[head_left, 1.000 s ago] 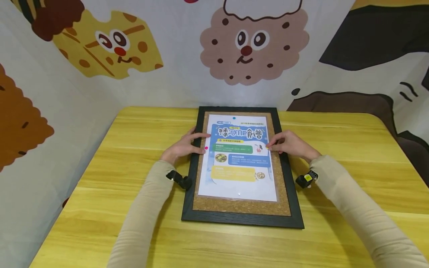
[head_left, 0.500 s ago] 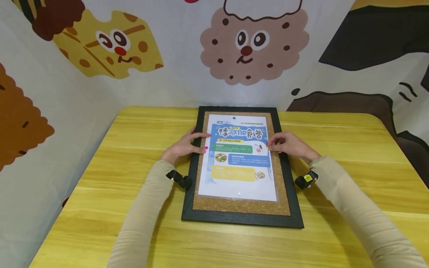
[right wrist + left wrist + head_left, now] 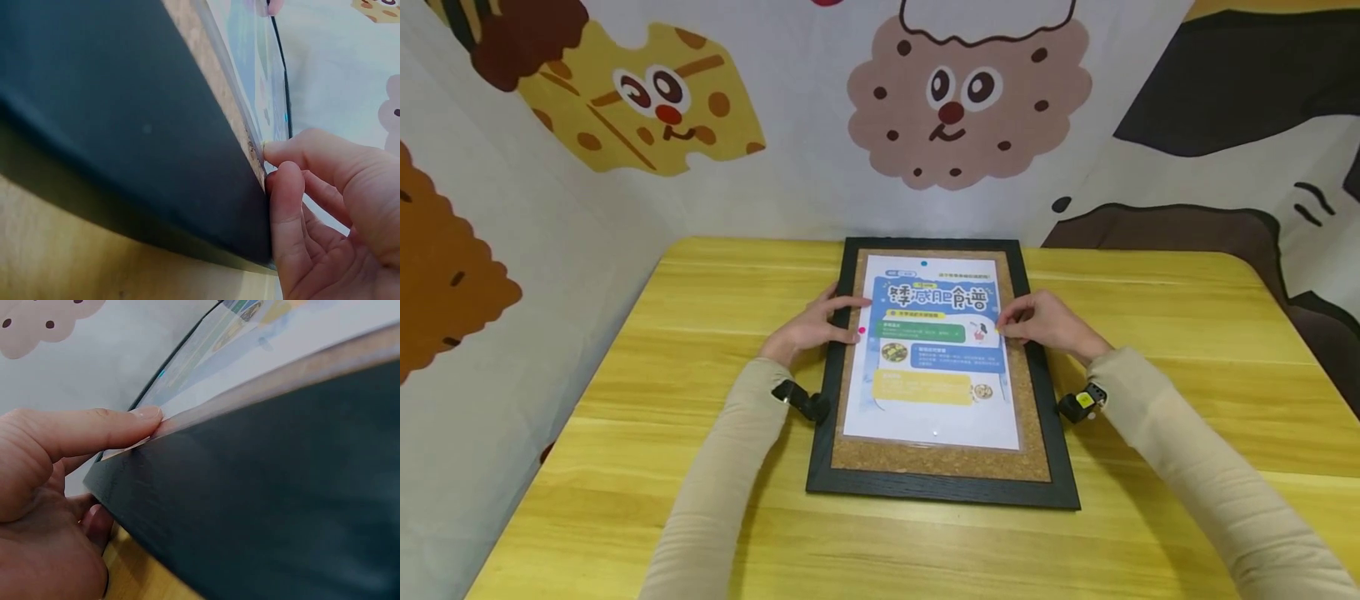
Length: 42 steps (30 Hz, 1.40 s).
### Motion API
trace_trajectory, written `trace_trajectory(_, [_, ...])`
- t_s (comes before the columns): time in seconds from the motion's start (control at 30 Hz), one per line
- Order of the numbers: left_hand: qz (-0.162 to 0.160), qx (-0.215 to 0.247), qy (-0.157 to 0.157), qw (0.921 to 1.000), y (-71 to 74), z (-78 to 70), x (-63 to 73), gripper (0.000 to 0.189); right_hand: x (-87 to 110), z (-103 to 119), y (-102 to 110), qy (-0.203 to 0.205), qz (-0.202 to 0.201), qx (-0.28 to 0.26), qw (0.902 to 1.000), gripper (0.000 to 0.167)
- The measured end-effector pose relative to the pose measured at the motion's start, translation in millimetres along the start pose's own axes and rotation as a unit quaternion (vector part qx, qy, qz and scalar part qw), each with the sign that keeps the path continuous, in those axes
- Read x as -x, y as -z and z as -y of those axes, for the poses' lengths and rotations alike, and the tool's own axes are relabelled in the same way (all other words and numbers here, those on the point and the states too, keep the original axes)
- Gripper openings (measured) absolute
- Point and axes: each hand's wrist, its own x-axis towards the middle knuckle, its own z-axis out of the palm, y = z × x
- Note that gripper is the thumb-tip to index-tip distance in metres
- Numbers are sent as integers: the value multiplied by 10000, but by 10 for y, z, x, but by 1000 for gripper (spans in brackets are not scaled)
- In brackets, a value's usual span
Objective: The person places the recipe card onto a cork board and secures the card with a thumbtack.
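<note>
A laminated poster (image 3: 895,423) with blue, green and yellow panels lies on a black-framed corkboard (image 3: 936,486). My left hand (image 3: 808,327) rests over the board's left side, its thumb and a finger on the poster's edge, close to a pink thumbtack (image 3: 862,331). In the left wrist view, one straight finger (image 3: 106,430) touches that edge; other fingertips are beside the frame's outer side. At the opposite edge, my right hand (image 3: 1051,325) pinches a small yellow thumbtack (image 3: 997,329), mostly covered by fingertips. Its fingers (image 3: 287,197) are curled near the cork border.
The board lies flat on a yellow wood-grain table (image 3: 647,375), near the back edge. A blue thumbtack (image 3: 923,263) is at the poster's top and a pale one (image 3: 935,432) at its bottom. Behind stands a white curtain (image 3: 805,167) with cartoon food prints.
The right hand shifts very slightly at the yellow thumbtack, and its wrist edges left. The left hand, poster and board stay where they were.
</note>
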Motion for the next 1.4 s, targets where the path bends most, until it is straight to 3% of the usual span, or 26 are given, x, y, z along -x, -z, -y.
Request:
trace_trajectory(0.17, [28, -10, 46, 10000, -7, 15, 4, 65, -7, -24, -16, -7, -13, 25, 10000, 15])
trace_trajectory(0.5, [55, -80, -59, 9999, -13, 6, 3, 64, 5, -109, -5, 369, -14, -54, 9993, 14])
trace_trajectory(0.8, [47, -60, -54, 10000, -15, -3, 15, 65, 122, -143, 57, 716, -135, 331, 9968, 12])
trace_trajectory(1.03, [36, -63, -50, 10000, -5, 1, 15, 65, 259, -193, 114, 693, -208, 364, 9967, 15])
trace_trajectory(1.4, [35, -84, -60, 9999, 3, 2, 10, 65, 407, -323, 180, 994, -388, 640, 9922, 9])
